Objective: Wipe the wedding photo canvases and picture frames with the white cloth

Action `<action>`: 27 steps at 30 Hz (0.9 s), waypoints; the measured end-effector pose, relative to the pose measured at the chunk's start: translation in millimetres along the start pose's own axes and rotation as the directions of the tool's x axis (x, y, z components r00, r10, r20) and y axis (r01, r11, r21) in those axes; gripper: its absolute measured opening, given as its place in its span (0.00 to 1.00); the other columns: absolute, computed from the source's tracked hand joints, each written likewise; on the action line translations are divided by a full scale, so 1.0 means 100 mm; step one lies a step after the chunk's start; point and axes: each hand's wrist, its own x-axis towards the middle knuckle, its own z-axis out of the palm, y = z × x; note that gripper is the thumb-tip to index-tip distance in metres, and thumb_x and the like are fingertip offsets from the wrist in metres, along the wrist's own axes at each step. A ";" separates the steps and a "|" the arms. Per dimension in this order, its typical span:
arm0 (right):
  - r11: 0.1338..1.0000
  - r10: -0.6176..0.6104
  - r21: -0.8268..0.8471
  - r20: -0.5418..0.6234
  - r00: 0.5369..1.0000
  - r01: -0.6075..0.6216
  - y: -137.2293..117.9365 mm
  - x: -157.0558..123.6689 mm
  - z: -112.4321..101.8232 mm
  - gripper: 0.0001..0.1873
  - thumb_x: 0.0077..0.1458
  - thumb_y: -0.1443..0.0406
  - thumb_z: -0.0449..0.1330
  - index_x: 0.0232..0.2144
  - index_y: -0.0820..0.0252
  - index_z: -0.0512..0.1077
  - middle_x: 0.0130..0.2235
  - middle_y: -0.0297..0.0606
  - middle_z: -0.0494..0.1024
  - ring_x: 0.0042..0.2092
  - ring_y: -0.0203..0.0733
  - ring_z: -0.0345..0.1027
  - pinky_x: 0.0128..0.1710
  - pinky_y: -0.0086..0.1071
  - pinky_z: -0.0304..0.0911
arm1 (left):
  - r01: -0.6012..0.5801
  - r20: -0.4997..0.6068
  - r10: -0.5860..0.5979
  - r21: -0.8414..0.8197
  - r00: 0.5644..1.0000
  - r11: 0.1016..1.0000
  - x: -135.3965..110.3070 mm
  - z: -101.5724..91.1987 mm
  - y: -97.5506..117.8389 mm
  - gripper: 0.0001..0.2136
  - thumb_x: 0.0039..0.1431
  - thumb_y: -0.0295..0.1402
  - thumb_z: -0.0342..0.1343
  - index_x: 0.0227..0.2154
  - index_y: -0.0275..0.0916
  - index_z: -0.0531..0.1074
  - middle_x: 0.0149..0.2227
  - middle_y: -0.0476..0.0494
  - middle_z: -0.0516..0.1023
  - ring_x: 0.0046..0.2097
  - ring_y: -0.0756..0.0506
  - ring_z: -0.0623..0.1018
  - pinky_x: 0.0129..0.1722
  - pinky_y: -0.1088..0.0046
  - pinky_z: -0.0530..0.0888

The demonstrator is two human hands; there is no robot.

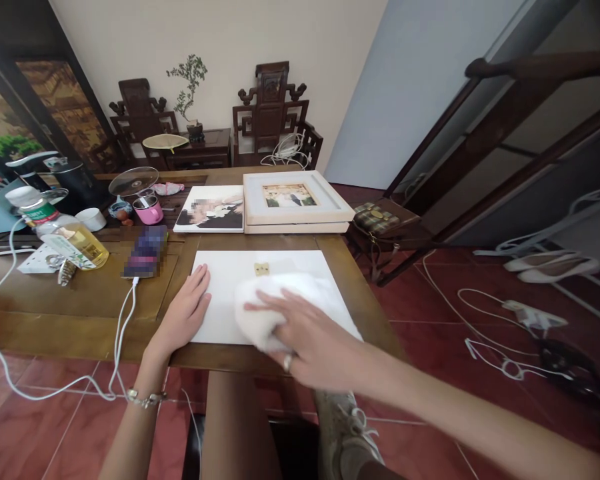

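A flat white panel (220, 320) lies near the front edge of the wooden table, with a small brass-coloured hanger plate (262, 269) on its upper middle. My right hand (300, 333) presses a white cloth (255, 310) onto the panel; hand and cloth are slightly blurred. A ring shows on one of its fingers. At the panel's left edge rests my left hand (187, 307), fingers extended and flat, touching the edge and the table. Behind the panel stand a photo print (215, 210) and light wooden picture frames (300, 200), stacked, the upper one holding a photo.
On the left of the table (80, 300) are a phone (146, 252) on a white charging cable (117, 333), a bottle of yellow liquid (75, 237), a pink mug (149, 209) and a power strip (37, 260). Dark carved chairs (271, 107) stand behind. A plaid bag (377, 220) sits at right.
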 end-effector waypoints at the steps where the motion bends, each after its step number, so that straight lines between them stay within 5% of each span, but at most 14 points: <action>1: 0.999 0.021 -0.029 -0.019 1.000 -0.021 0.10 0.12 -0.03 0.09 0.50 0.71 0.55 0.30 0.61 0.77 0.60 0.47 0.66 0.65 0.54 0.46 0.63 0.54 0.40 | 0.004 0.001 -0.004 0.000 1.000 1.000 0.00 0.00 0.00 0.24 0.67 0.37 0.39 0.63 0.36 0.54 0.67 0.38 0.51 0.68 0.42 0.51 0.66 0.56 0.50; 8: 0.971 0.075 -0.223 -0.076 0.994 -0.090 0.43 0.76 -0.13 0.16 0.58 0.67 0.51 0.44 0.64 0.74 0.58 0.52 0.67 0.64 0.58 0.50 0.59 0.58 0.47 | 0.008 0.008 -0.008 0.006 1.000 1.000 0.00 0.00 -0.01 0.24 0.67 0.38 0.40 0.63 0.35 0.55 0.67 0.37 0.52 0.68 0.43 0.51 0.66 0.59 0.49; 14: 0.978 0.052 -0.206 0.082 0.995 -0.034 -0.06 0.39 0.02 0.13 0.52 0.66 0.55 0.35 0.62 0.78 0.63 0.50 0.60 0.65 0.64 0.42 0.60 0.63 0.40 | -0.009 -0.004 0.009 0.010 1.000 1.000 0.00 0.01 -0.03 0.24 0.67 0.37 0.39 0.63 0.36 0.54 0.67 0.37 0.51 0.68 0.42 0.51 0.65 0.55 0.50; 20: 0.984 -0.068 -0.153 0.182 0.981 0.096 -0.53 0.04 0.11 0.14 0.52 0.62 0.57 0.32 0.64 0.79 0.61 0.53 0.63 0.63 0.70 0.47 0.58 0.64 0.45 | -0.009 -0.007 0.009 -0.004 1.000 1.000 0.00 0.01 -0.03 0.24 0.67 0.36 0.39 0.63 0.37 0.54 0.67 0.38 0.51 0.68 0.42 0.51 0.65 0.55 0.51; 27: 0.969 0.002 -0.247 0.056 0.998 0.012 -0.07 0.60 -0.03 0.14 0.55 0.66 0.54 0.38 0.63 0.77 0.60 0.49 0.65 0.63 0.62 0.50 0.58 0.56 0.49 | -0.009 -0.016 0.009 0.004 1.000 1.000 -0.01 0.02 -0.04 0.23 0.67 0.37 0.40 0.63 0.39 0.54 0.67 0.39 0.51 0.67 0.42 0.51 0.65 0.55 0.51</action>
